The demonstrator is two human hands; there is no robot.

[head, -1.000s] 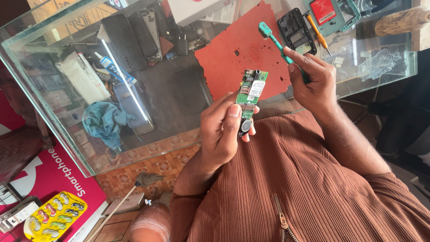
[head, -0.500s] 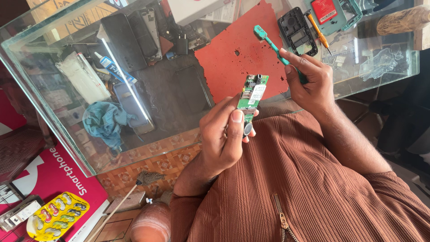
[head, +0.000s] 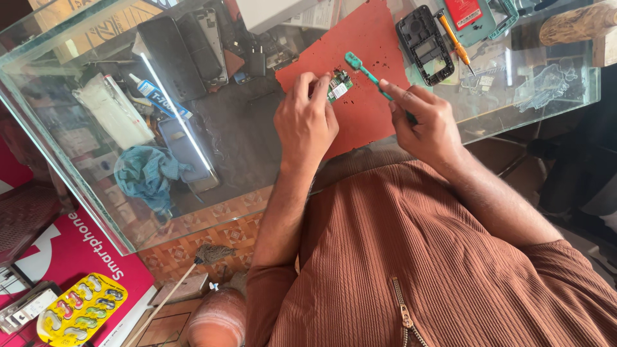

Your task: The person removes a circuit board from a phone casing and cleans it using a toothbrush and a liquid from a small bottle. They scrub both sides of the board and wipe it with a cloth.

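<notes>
Left hand [head: 307, 122] is pinching a small green circuit board [head: 339, 85] down on the red mat [head: 360, 109], upper middle of frame. Right hand [head: 425, 121] is closed round a teal brush [head: 363, 69], bristles just beside the board. Upper right there's a black phone shell [head: 424, 44] and an orange screwdriver [head: 454, 38]. Yellow blister pack [head: 82, 308] sits bottom left, next to a red sign [head: 77, 247].

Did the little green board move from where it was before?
Yes. The green circuit board, held by the left hand, went from over the shirt up onto the red mat.
</notes>
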